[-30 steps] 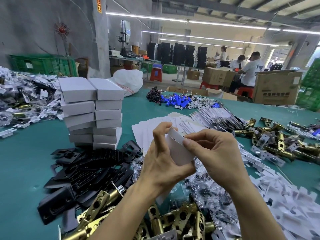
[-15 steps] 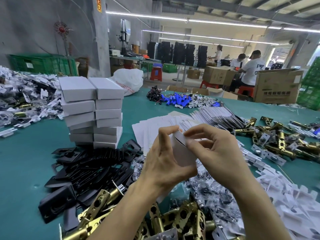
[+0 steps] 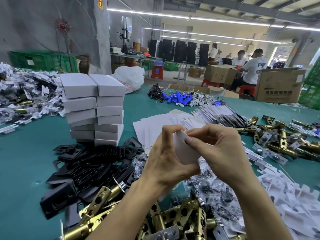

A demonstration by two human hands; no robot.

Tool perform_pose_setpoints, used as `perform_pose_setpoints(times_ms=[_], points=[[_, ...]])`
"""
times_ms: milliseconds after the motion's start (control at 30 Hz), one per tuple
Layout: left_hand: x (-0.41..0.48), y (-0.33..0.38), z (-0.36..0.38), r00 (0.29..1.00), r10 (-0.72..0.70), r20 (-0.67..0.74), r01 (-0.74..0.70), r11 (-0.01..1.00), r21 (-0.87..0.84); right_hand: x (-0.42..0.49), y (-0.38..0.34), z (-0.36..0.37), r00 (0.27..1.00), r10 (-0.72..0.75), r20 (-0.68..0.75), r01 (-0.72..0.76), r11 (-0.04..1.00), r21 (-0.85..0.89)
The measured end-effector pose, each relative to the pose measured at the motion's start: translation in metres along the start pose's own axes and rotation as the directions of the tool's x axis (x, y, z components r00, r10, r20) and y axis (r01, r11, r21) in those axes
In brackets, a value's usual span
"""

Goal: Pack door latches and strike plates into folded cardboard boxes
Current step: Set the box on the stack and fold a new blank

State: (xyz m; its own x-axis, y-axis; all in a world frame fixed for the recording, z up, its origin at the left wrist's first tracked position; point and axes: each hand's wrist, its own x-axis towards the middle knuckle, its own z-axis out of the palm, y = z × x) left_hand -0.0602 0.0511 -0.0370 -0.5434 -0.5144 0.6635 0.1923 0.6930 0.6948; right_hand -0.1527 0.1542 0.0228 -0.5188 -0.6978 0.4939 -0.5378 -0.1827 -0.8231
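Left hand [image 3: 166, 158] grips my half-folded cardboard box [image 3: 185, 151], right hand [image 3: 223, 153] pinches its top flap; it stands upright between them.

Single head-worn camera, facing forward and down.
We look from close above our left hand [image 3: 166, 160] and right hand [image 3: 225, 153], across the green table [image 3: 26, 161] toward the far workshop.

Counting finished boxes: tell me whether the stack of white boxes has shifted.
No. The stack of white boxes keeps its place behind the black strike plates.
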Motion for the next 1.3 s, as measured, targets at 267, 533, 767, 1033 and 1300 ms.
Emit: perform_pose_setpoints(times_ms=[267, 533, 767, 1033, 1300], points=[[0.006, -0.005, -0.006, 0.997, 0.015, -0.074, -0.016, 1.0, -0.017, -0.001, 0.0, -0.007, 0.974, 0.068, 0.214, -0.087, 0.993, 0.081], [0.013, -0.002, -0.012, 0.97, 0.148, -0.192, -0.136, 0.988, 0.073, -0.004, 0.005, 0.011, 0.998, -0.066, 0.016, 0.064, 0.993, 0.094], [0.011, 0.003, -0.013, 0.963, 0.176, -0.203, -0.144, 0.976, 0.161, -0.002, 0.005, 0.009, 0.979, -0.203, 0.008, 0.203, 0.978, -0.05], [0.011, 0.002, -0.019, 0.991, 0.059, -0.117, -0.034, 0.979, 0.2, -0.003, 0.007, 0.006, 0.995, -0.09, 0.04, 0.079, 0.971, 0.224], [0.009, -0.005, -0.01, 0.999, 0.028, -0.033, -0.023, 0.991, 0.134, -0.001, 0.009, 0.005, 0.99, -0.142, -0.018, 0.143, 0.986, 0.083]])
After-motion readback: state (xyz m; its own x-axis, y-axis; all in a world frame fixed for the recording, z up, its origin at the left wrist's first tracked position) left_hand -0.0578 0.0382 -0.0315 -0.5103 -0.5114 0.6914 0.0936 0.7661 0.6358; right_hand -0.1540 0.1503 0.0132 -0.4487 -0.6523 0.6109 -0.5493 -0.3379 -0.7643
